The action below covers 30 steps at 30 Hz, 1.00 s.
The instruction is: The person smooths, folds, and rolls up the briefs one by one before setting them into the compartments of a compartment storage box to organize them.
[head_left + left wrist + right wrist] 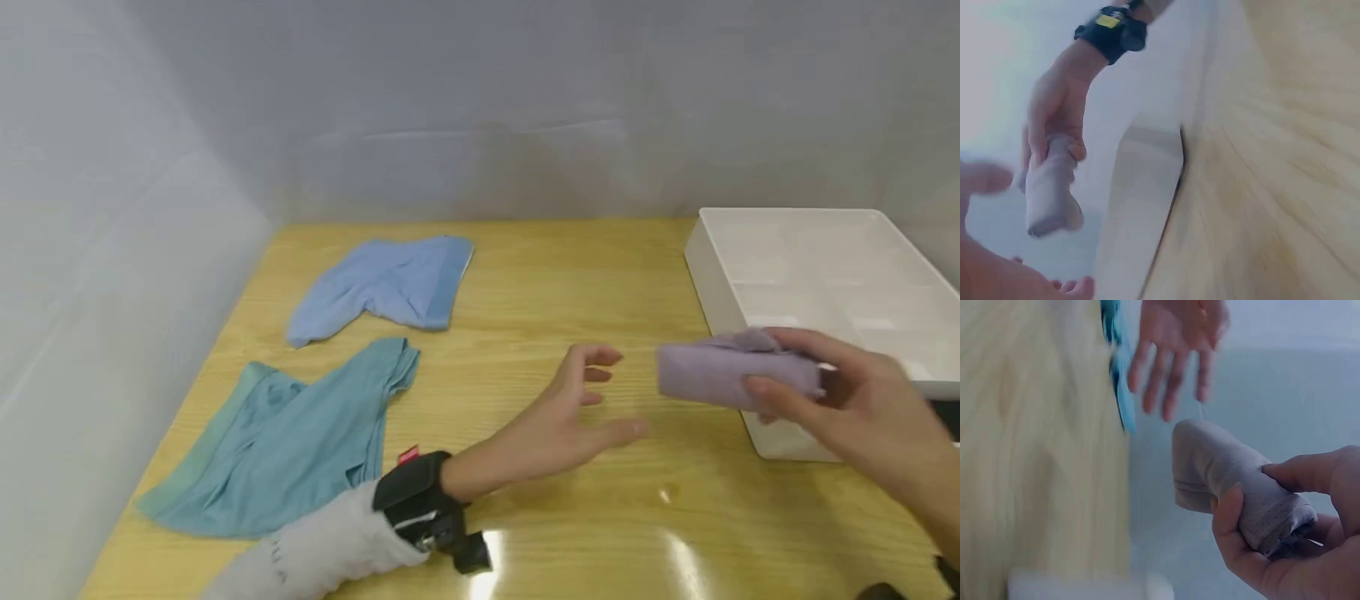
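Observation:
My right hand pinches one end of a rolled-up purple garment between thumb and fingers, in the air beside the white box. In the right wrist view the roll looks soft and compact, with a tucked, bunched end by my palm. My left hand is held above the table, its relaxed fingers and thumb spread apart toward the roll and holding nothing. A gap shows between its fingertips and the roll. Left of this hand, teal underpants lie spread on the table, and light blue underpants lie behind them.
A white box with several compartments stands at the right of the yellow wood-grain table. Pale grey sheeting rises behind the table and along its left side. Each wrist wears a black camera strap.

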### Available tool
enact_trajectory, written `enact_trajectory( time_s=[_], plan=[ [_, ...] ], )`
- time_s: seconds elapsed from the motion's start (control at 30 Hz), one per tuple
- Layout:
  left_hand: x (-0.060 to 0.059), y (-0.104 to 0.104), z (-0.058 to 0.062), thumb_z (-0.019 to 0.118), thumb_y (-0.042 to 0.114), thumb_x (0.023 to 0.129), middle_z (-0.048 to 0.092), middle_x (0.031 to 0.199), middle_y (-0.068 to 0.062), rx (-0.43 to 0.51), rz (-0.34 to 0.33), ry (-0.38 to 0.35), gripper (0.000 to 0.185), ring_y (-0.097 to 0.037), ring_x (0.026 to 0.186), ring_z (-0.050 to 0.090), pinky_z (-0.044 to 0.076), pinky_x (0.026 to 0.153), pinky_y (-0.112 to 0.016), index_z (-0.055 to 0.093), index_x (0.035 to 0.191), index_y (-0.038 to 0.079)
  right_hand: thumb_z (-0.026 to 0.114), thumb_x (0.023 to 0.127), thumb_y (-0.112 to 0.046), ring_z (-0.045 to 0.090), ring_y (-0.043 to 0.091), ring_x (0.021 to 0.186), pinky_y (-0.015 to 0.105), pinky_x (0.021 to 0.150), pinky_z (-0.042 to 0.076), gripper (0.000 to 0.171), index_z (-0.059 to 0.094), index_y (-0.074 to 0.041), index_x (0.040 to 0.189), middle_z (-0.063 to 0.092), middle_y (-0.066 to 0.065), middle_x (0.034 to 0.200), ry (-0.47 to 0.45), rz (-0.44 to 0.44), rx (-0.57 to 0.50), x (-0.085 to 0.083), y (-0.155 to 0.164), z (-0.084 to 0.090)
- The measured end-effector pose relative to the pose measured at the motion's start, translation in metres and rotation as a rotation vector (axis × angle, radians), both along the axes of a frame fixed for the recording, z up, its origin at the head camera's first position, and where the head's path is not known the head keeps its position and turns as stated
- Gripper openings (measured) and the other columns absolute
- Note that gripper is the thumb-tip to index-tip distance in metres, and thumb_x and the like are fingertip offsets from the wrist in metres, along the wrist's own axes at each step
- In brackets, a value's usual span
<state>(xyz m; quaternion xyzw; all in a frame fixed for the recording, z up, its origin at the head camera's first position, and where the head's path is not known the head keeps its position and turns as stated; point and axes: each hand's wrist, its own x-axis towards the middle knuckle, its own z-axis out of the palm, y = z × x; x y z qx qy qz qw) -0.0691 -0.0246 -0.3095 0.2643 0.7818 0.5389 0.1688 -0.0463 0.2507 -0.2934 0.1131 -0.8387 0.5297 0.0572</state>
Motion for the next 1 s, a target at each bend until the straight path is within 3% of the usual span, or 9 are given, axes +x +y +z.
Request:
enact_trajectory(
  time_s=[0.07, 0.17, 0.27, 0.3, 0.43, 0.53, 0.7, 0.83, 1.0],
  plan=[
    [-0.013, 0.032, -0.003, 0.067, 0.026, 0.090, 0.033, 0.146, -0.004, 0.084, 0.119, -0.243, 0.061, -0.022, 0.134, 0.034, 0.035, 0.106, -0.034, 0.032, 0.139, 0.016, 0.063, 0.085, 0.013, 0.065, 0.008, 0.061, 0.021, 0.051, 0.052, 0.052, 0.064, -0.025, 0.120, 0.064, -0.014, 0.097, 0.040, -0.072, -0.006, -0.003, 0.038, -0.001],
    [-0.039, 0.084, -0.010, 0.065, 0.032, 0.088, 0.041, 0.143, -0.006, 0.148, 0.346, -0.411, 0.055, -0.022, 0.131, 0.039, 0.037, 0.104, -0.038, 0.040, 0.135, 0.018, 0.065, 0.086, 0.008, 0.060, -0.001, 0.060, 0.016, 0.049, 0.050, 0.050, 0.062, -0.030, 0.118, 0.056, -0.017, 0.097, 0.063, -0.215, 0.058, -0.018, 0.080, -0.005],
    [-0.058, 0.128, -0.018, 0.066, 0.034, 0.085, 0.052, 0.131, -0.009, 0.228, 0.541, -0.462, 0.055, -0.019, 0.120, 0.050, 0.040, 0.101, -0.036, 0.044, 0.132, 0.016, 0.069, 0.086, -0.001, 0.055, -0.007, 0.067, 0.018, 0.050, 0.051, 0.046, 0.058, -0.032, 0.119, 0.047, -0.010, 0.099, 0.008, -0.303, 0.168, -0.037, 0.105, -0.014],
    [-0.062, 0.140, -0.020, 0.067, 0.035, 0.083, 0.055, 0.125, -0.008, 0.259, 0.598, -0.477, 0.055, -0.018, 0.115, 0.054, 0.041, 0.099, -0.035, 0.046, 0.130, 0.016, 0.069, 0.087, -0.004, 0.054, -0.007, 0.066, 0.018, 0.049, 0.051, 0.044, 0.058, -0.026, 0.123, 0.047, -0.004, 0.102, -0.011, -0.298, 0.224, -0.042, 0.108, -0.016],
    [-0.067, 0.170, -0.030, 0.068, 0.029, 0.080, 0.055, 0.117, -0.005, 0.326, 0.749, -0.427, 0.055, -0.013, 0.104, 0.053, 0.042, 0.094, -0.031, 0.048, 0.127, 0.012, 0.069, 0.090, -0.017, 0.060, 0.018, 0.073, 0.020, 0.048, 0.049, 0.044, 0.055, -0.001, 0.128, 0.054, 0.027, 0.109, -0.055, -0.208, 0.475, -0.054, 0.096, -0.013],
    [-0.065, 0.175, -0.039, 0.061, 0.022, 0.085, 0.049, 0.124, -0.004, 0.337, 0.724, -0.249, 0.052, -0.010, 0.112, 0.047, 0.038, 0.100, -0.031, 0.043, 0.132, 0.008, 0.068, 0.090, -0.025, 0.055, 0.036, 0.078, 0.024, 0.055, 0.043, 0.053, 0.051, 0.011, 0.124, 0.055, 0.038, 0.107, -0.067, -0.151, 0.652, -0.058, 0.075, -0.001],
    [-0.067, 0.175, -0.047, 0.047, 0.012, 0.095, 0.050, 0.123, -0.003, 0.388, 0.574, 0.134, 0.040, -0.006, 0.115, 0.045, 0.036, 0.101, -0.023, 0.040, 0.133, 0.003, 0.062, 0.094, -0.025, 0.051, 0.044, 0.094, 0.057, 0.078, 0.045, 0.052, 0.050, 0.015, 0.125, 0.052, 0.040, 0.115, -0.138, -0.042, 0.658, -0.075, 0.060, 0.006],
    [-0.069, 0.180, -0.048, 0.046, 0.011, 0.096, 0.049, 0.113, -0.001, 0.358, 0.515, 0.233, 0.033, -0.003, 0.107, 0.045, 0.037, 0.094, -0.018, 0.044, 0.128, 0.005, 0.057, 0.097, -0.026, 0.044, 0.048, 0.109, 0.066, 0.090, 0.035, 0.050, 0.047, 0.013, 0.127, 0.046, 0.040, 0.125, -0.263, 0.057, 0.637, -0.089, 0.064, 0.002],
    [-0.068, 0.188, -0.050, 0.046, 0.015, 0.095, 0.047, 0.109, 0.001, 0.300, 0.516, 0.252, 0.031, -0.003, 0.101, 0.045, 0.037, 0.089, -0.016, 0.047, 0.125, 0.007, 0.066, 0.090, -0.014, 0.050, 0.035, 0.077, 0.044, 0.066, 0.042, 0.052, 0.035, 0.012, 0.124, 0.056, 0.028, 0.089, -0.220, 0.020, 0.717, -0.088, 0.065, -0.010]
  ],
)
